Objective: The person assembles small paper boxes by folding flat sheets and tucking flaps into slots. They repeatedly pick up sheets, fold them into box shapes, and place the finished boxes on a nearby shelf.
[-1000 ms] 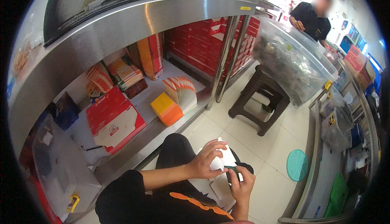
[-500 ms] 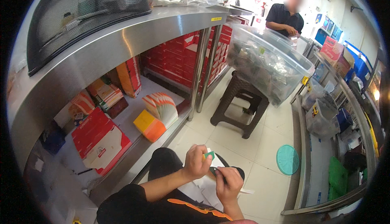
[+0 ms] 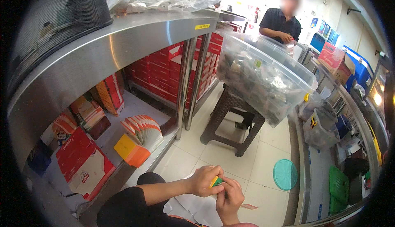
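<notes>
My left hand [image 3: 205, 181] is closed around a small yellow-and-green block-like thing [image 3: 214, 181], its green end facing right. My right hand [image 3: 231, 197] is pinched against that green end; whatever lies between its fingers is hidden. Both hands are together above my lap. White sheets of paper [image 3: 193, 209] rest across my lap below the wrists. A thin, pale orange strip [image 3: 249, 206] sticks out to the right of my right hand.
At left, a steel table [image 3: 152, 33] has a lower shelf with a red-and-white carton [image 3: 84, 165] and fanned orange-and-white cards [image 3: 142, 130]. Ahead, a clear bin [image 3: 263, 76] of packets stands on a brown stool [image 3: 234, 122]. A teal lid [image 3: 285, 174] lies on the floor. Another person [image 3: 281, 25] stands beyond.
My hands have come together on the yellow-and-green thing, and my right fingers moved up to its green end. The dark item seen earlier at the right fingers no longer shows. The view has shifted right.
</notes>
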Available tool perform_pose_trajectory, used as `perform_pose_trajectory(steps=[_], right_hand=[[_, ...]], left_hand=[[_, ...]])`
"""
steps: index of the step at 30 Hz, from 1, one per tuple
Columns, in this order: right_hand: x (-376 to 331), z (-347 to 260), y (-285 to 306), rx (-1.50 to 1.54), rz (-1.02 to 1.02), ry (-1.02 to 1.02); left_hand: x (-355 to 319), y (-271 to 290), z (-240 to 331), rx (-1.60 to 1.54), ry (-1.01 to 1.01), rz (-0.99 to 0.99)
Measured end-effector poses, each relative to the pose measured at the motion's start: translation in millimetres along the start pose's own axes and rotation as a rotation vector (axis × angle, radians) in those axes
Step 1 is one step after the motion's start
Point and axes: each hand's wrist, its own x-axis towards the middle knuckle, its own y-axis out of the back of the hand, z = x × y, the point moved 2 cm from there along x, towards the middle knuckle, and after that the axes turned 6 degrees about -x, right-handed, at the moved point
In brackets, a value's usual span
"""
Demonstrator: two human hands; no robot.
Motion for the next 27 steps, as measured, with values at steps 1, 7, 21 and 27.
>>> perform_pose_trajectory(steps=[1, 7, 21, 27], right_hand=[[0.5, 5.2, -2.5, 0.019, -0.023, -0.021], [8.1, 21.0, -9.7, 0.169, -0.111, -0.059], [16.0, 49.4, -15.1, 0.574, -0.429, -0.369], [12.5, 60.0, -2.8, 0.574, -0.236, -0.531]], left_hand=[[1.6, 1.5, -2.5, 0.019, -0.004, 0.004], [7.4, 7.2, -5.3, 0.063, -0.019, 0.013], [3.0, 9.0, -6.1, 0.191, -0.027, 0.005], [9.4, 20.2, 9.0, 0.395, -0.192, -0.012]])
